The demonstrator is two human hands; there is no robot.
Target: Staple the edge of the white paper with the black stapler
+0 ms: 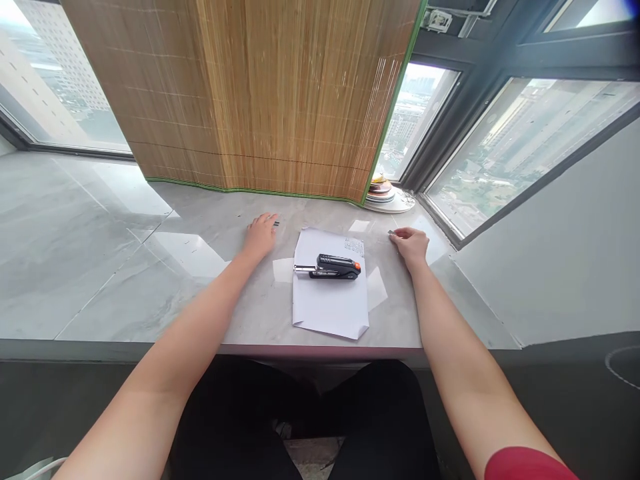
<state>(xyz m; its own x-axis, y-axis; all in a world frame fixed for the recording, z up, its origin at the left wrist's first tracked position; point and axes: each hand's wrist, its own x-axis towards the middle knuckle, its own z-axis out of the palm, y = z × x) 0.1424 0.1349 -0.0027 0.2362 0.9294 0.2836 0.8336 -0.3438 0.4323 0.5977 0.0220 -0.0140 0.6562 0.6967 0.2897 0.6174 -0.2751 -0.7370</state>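
Observation:
On the counter left of the paper, my left hand (pixel 261 235) rests palm down, thumb and forefinger closed about a small dark staple strip (pixel 277 224). To the right of the paper, my right hand (pixel 411 245) pinches a small grey staple strip (pixel 391 233) just above or on the counter; I cannot tell which. Between the hands lies a sheaf of white paper (pixel 325 307) with curled lower corners and some print at its upper right. A black stapler (pixel 337 267) with an orange tip lies across it, its metal rail sticking out to the left.
The grey marble-look counter (pixel 125 280) bears a few tiny dark bits at left. A bamboo blind (pixel 280 100) hangs behind, down to the counter. Stacked plates (pixel 383 197) stand in the back right corner by the windows. My legs are under the front edge.

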